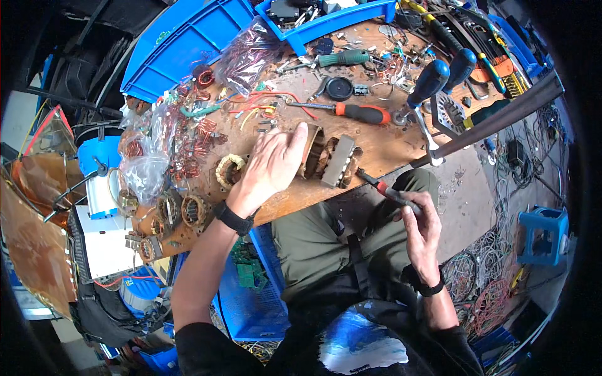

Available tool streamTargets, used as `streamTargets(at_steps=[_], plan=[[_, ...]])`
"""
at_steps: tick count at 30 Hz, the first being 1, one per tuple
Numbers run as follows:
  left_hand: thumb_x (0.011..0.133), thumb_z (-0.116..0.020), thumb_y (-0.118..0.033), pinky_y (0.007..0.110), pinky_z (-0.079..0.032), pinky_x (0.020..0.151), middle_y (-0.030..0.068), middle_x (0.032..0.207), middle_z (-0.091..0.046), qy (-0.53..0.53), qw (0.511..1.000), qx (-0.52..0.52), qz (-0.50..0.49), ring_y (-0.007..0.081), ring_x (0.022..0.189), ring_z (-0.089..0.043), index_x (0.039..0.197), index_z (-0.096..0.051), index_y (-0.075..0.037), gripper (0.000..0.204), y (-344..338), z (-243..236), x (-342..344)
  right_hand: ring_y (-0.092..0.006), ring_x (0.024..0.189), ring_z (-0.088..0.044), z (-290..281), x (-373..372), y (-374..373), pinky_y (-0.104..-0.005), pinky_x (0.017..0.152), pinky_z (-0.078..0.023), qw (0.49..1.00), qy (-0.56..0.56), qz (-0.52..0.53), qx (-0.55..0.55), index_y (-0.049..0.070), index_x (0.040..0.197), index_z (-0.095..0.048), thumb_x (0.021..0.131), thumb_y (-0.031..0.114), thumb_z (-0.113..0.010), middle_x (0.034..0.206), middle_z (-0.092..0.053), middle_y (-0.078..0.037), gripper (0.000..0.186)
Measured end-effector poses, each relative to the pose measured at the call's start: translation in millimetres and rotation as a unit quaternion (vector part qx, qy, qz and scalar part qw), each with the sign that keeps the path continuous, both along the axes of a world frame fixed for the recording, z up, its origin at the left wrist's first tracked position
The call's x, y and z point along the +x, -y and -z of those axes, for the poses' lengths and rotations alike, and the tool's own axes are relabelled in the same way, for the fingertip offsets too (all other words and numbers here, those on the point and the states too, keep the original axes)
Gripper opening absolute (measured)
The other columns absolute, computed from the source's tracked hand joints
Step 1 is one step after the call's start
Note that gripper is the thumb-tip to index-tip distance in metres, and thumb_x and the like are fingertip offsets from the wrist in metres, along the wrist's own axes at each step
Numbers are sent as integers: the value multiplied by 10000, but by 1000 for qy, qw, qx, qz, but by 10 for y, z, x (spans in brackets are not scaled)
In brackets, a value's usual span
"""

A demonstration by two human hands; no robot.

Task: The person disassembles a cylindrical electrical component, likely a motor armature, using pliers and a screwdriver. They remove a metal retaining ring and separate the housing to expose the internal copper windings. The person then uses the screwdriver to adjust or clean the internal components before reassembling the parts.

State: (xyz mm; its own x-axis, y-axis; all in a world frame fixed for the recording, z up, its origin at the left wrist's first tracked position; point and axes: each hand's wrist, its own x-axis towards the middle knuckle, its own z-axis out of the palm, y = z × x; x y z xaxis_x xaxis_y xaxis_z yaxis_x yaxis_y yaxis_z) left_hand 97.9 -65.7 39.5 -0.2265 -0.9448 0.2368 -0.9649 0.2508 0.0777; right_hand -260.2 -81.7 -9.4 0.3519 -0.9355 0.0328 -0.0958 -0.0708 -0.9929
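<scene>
My left hand (pixel 273 163) is closed round the left side of a motor core (pixel 338 161), a block of grey stacked metal with brown copper windings, near the table's front edge. The hand hides part of it. My right hand (pixel 421 229) grips a slim tool with a red-and-black handle (pixel 387 190), just beyond the table edge above my knee. Its dark tip points at the core's right side; I cannot tell whether they touch. A pale ring-shaped coil (pixel 229 170) lies left of my left hand.
An orange-and-black screwdriver (pixel 362 113) and a green-handled one (pixel 342 58) lie farther back. A long metal bar (pixel 495 119) juts over the right edge. Wound cores (pixel 194 211) and copper scraps (pixel 207 135) crowd the left. A blue crate (pixel 254 313) stands below.
</scene>
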Motion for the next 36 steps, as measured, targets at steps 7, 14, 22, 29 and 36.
streamTargets(at_steps=[7,14,22,29,36], plan=[[1035,-511,-75,521,-479,803,188,952,-615,61,991,85,-85,382,895,-625,1529,-459,37,509,-6,-289,-317,-128,876,-667,34,43,-40,-288,715,-571,996,7,-17,87,-44,1178,-683,1044,147,-731,1049,-664,-59,238],[1095,-451,-142,545,-512,798,241,940,-653,61,989,111,-73,440,900,-661,1482,-465,11,417,178,-347,-296,-130,747,-701,-23,154,-3,-256,619,-556,895,165,-126,396,19,1370,-563,1091,231,-668,875,-682,-33,366],[1116,-300,-552,569,-496,955,299,972,-708,-110,937,241,-229,446,1009,-706,958,-646,74,732,675,-554,-280,-81,743,-674,46,215,-217,-224,643,-547,944,157,-83,279,23,1311,-619,982,77,-797,962,-683,-3,378],[1069,-344,-651,517,-491,807,187,644,-604,-121,943,199,-238,331,748,-673,733,-576,52,812,960,-276,3,-242,982,-698,-45,448,-50,-340,891,-554,998,-4,37,-56,15,1277,-634,858,81,-891,1092,-706,-110,496],[1101,-314,-589,540,-501,843,218,638,-619,-132,926,240,-261,383,767,-698,661,-550,50,811,792,-550,-288,-402,1271,-635,-34,768,479,-428,1007,-554,957,-9,46,-286,63,1214,-654,770,121,-942,1425,-600,-218,533]])
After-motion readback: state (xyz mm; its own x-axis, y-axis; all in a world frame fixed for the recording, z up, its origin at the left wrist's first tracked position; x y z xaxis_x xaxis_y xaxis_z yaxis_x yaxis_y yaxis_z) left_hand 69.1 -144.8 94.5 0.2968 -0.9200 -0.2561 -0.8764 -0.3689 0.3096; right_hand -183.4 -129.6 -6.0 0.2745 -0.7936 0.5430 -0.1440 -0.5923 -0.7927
